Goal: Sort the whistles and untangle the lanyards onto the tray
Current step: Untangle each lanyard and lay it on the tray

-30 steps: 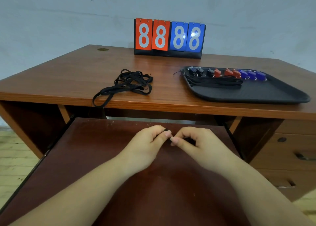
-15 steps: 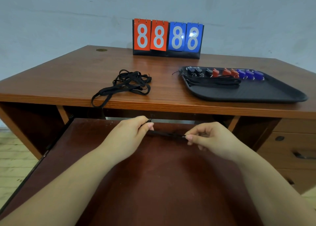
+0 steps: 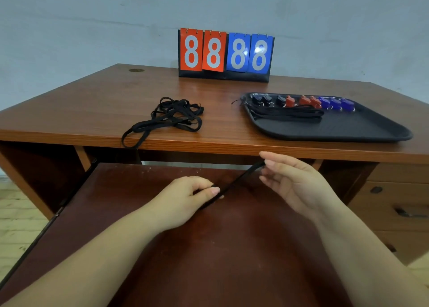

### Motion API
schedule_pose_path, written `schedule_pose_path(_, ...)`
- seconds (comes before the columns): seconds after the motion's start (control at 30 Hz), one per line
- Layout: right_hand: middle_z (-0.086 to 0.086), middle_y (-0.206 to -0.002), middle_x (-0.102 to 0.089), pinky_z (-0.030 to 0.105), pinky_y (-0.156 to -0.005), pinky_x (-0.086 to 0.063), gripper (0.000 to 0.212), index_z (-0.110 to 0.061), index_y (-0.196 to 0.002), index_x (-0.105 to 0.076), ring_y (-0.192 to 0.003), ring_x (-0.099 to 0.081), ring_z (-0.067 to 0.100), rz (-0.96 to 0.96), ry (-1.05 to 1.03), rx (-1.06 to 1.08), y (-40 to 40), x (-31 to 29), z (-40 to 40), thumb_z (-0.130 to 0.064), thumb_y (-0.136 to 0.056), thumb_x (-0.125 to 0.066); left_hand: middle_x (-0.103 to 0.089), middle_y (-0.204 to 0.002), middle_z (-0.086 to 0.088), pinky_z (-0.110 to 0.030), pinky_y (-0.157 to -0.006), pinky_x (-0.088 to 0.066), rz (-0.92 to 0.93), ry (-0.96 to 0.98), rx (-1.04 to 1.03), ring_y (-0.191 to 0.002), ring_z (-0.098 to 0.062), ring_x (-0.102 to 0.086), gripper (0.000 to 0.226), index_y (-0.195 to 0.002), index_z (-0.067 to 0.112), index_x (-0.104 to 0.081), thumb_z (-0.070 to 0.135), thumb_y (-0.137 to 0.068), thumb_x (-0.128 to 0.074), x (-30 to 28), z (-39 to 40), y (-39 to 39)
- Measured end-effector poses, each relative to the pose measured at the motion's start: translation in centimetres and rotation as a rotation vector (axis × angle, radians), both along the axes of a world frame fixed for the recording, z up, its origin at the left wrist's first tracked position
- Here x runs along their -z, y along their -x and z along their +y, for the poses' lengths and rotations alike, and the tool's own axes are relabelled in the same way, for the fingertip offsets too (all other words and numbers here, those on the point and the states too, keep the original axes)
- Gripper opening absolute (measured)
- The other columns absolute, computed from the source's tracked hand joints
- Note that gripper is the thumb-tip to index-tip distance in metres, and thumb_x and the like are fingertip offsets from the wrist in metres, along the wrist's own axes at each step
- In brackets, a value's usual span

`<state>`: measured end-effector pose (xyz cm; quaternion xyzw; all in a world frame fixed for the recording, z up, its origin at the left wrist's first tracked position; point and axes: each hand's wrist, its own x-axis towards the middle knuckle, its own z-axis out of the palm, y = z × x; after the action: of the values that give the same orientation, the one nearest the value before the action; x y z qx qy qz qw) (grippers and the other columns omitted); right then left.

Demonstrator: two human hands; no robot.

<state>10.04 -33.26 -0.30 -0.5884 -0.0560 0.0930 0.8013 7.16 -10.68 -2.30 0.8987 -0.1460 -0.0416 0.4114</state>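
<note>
The far end of the black lanyard [image 3: 234, 184] slips behind the right hand [image 3: 294, 186], so whether thumb and forefinger truly pinch it there cannot be made out; the other fingers are spread loosely. The left hand [image 3: 188, 197] pinches the near end between thumb and curled fingers, and the strap runs taut between the two hands above the pull-out shelf [image 3: 209, 260]. Both forearms are cut off at the bottom of the view.

A tangled pile of lanyards [image 3: 173, 117] sits near the front edge of the wooden desk [image 3: 92, 111], one loop hanging over it. To the right, well apart, the dark tray [image 3: 343, 130] holds straightened lanyards [image 3: 287, 115] and a row of black, red and blue whistles [image 3: 304, 101] along its far rim; small details of them blur. Bare desk lies between pile and tray. A flip scoreboard [image 3: 225, 54] reading 8888 stands at the back against a pale wall. Drawers [image 3: 399, 209] show at the right.
</note>
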Motion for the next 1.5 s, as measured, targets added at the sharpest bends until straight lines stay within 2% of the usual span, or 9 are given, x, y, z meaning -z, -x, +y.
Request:
schedule_pose_path(0.13, 0.002, -0.083, -0.074, 0.029, -0.080, -0.058, 0.035, -0.014, -0.101, -0.067, -0.088, -0.071, 0.016, 0.086, -0.227, -0.020, 0.2, -0.3, 0.7, -0.008, -0.068, -0.060, -0.068, -0.089, 0.017, -0.012, -0.081, -0.044, 0.089, 0.058, 0.043, -0.088, 0.007, -0.061, 0.023, -0.089, 0.034, -0.072, 0.033, -0.094, -0.050, 0.4, -1.0, 0.5)
schedule_pose_path(0.27, 0.000, -0.068, -0.067, 0.029, -0.075, -0.059, 0.038, -0.015, -0.105, -0.058, -0.071, -0.070, 0.012, 0.132, -0.353, -0.037, 0.7, -0.5, 1.1, -0.004, -0.069, -0.056, -0.067, -0.084, 0.017, -0.010, -0.078, -0.043, 0.130, 0.108, 0.043, -0.084, 0.008, -0.061, 0.022, -0.091, 0.032, -0.072, 0.032, -0.094, -0.051, 0.5, -1.6, 0.8)
schedule_pose_path(0.37, 0.001, -0.066, -0.062, 0.026, -0.069, -0.059, 0.036, -0.015, -0.104, -0.057, -0.063, -0.066, 0.010, 0.116, -0.285, -0.073, 1.0, -0.3, 1.6, -0.003, -0.070, -0.058, -0.063, -0.101, 0.017, -0.007, -0.090, -0.037, 0.024, 0.195, -0.055, -0.101, 0.007, -0.056, 0.021, -0.102, 0.036, -0.070, 0.032, -0.093, -0.052, 0.4, -1.6, 0.7)
schedule_pose_path(0.5, 0.003, -0.071, -0.064, 0.024, -0.064, -0.058, 0.034, -0.012, -0.100, -0.060, -0.065, -0.067, 0.012, 0.053, -0.125, -0.052, 1.4, 0.2, 2.6, -0.001, -0.068, -0.062, -0.068, -0.108, 0.019, -0.001, -0.089, -0.039, 0.069, 0.529, -0.117, -0.105, 0.013, -0.056, 0.023, -0.108, 0.032, -0.068, 0.023, -0.089, -0.058, -0.4, -2.0, 1.1)
schedule_pose_path(0.67, 0.007, -0.074, -0.065, 0.024, -0.060, -0.056, 0.033, -0.011, -0.093, -0.063, -0.066, -0.067, 0.015, -0.009, -0.055, -0.068, 2.2, 0.6, 3.9, -0.005, -0.061, -0.067, -0.069, -0.071, 0.003, -0.014, -0.070, -0.051, 0.171, 0.858, -0.135, -0.070, -0.005, -0.065, 0.023, -0.093, 0.018, -0.066, 0.013, -0.071, -0.069, -0.9, -3.0, 1.6)
schedule_pose_path(0.77, 0.006, -0.073, -0.066, 0.023, -0.061, -0.055, 0.031, -0.011, -0.091, -0.064, -0.067, -0.067, 0.015, -0.018, -0.039, -0.060, 2.4, 0.7, 4.1, -0.007, -0.060, -0.068, -0.070, -0.072, -0.002, -0.020, -0.071, -0.052, 0.239, 0.982, -0.156, -0.072, -0.011, -0.066, 0.020, -0.079, 0.016, -0.066, 0.019, -0.060, -0.071, -0.8, -3.2, 1.8)
schedule_pose_path(1.03, 0.007, -0.077, -0.070, 0.023, -0.065, -0.056, 0.032, -0.010, -0.092, -0.063, -0.069, -0.068, 0.016, -0.010, -0.027, -0.068, 2.7, 0.6, 4.2, -0.008, -0.060, -0.068, -0.064, -0.062, 0.000, -0.016, -0.053, -0.051, 0.353, 1.116, -0.204, -0.053, -0.006, -0.059, 0.022, -0.083, 0.012, -0.066, 0.011, -0.060, -0.069, -1.0, -3.5, 1.7)
schedule_pose_path(1.2, 0.007, -0.079, -0.071, 0.024, -0.067, -0.057, 0.031, -0.009, -0.093, -0.063, -0.071, -0.068, 0.016, -0.018, -0.039, -0.078, 2.8, 0.5, 4.2, -0.007, -0.062, -0.068, -0.069, -0.075, -0.005, -0.018, -0.059, -0.054, 0.344, 1.104, -0.116, -0.061, -0.007, -0.064, 0.035, -0.102, 0.007, -0.068, 0.010, -0.067, -0.066, -1.1, -3.4, 1.9)
schedule_pose_path(1.5, 0.007, -0.086, -0.070, 0.026, -0.070, -0.054, 0.031, -0.009, -0.096, -0.063, -0.078, -0.067, 0.015, 0.008, 0.044, -0.098, 2.8, 0.7, 4.2, -0.023, -0.069, -0.066, -0.069, -0.075, -0.003, -0.018, -0.063, -0.053, 0.266, 1.039, -0.142, -0.065, -0.007, -0.061, 0.025, -0.092, 0.011, -0.072, 0.017, -0.068, -0.064, -1.0, -3.5, 2.0)
